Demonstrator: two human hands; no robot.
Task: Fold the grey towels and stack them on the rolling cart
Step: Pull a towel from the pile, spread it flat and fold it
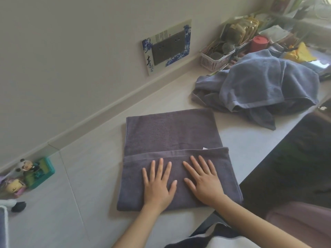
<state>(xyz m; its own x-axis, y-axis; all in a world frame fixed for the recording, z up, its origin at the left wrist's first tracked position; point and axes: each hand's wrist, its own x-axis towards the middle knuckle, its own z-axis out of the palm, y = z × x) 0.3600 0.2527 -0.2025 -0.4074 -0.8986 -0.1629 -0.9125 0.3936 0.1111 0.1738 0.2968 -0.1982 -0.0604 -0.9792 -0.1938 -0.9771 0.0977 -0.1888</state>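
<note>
Pressing a fresh fold flat is the step in hand, as I judge it: the left hand (158, 185) and the right hand (204, 181) both lie palm down, fingers spread wide and gripping nothing, side by side on the near flap of a dark grey towel (172, 138). That towel lies flat on the pale worktop (80, 176), its near part doubled over so the hemmed edge runs across just beyond the fingertips; a small white tag peeks out at that edge. To do this well, sweep both palms outward from the middle toward the side edges, so trapped bulges leave the cloth, and check that the flap's corners sit square over the layer beneath (the right corner looks slightly proud of it) before the next fold.

A heap of unfolded towels (258, 86) waits further along the worktop to the right, well apart from the flat one. No rolling cart shows in this view.

The worktop runs along a light wall with a decorated socket plate (168, 47). A pink basket (215, 59) of oddments and a red tub (259, 42) stand behind the heap, and small toy figures (25, 176) sit at the far left.
</note>
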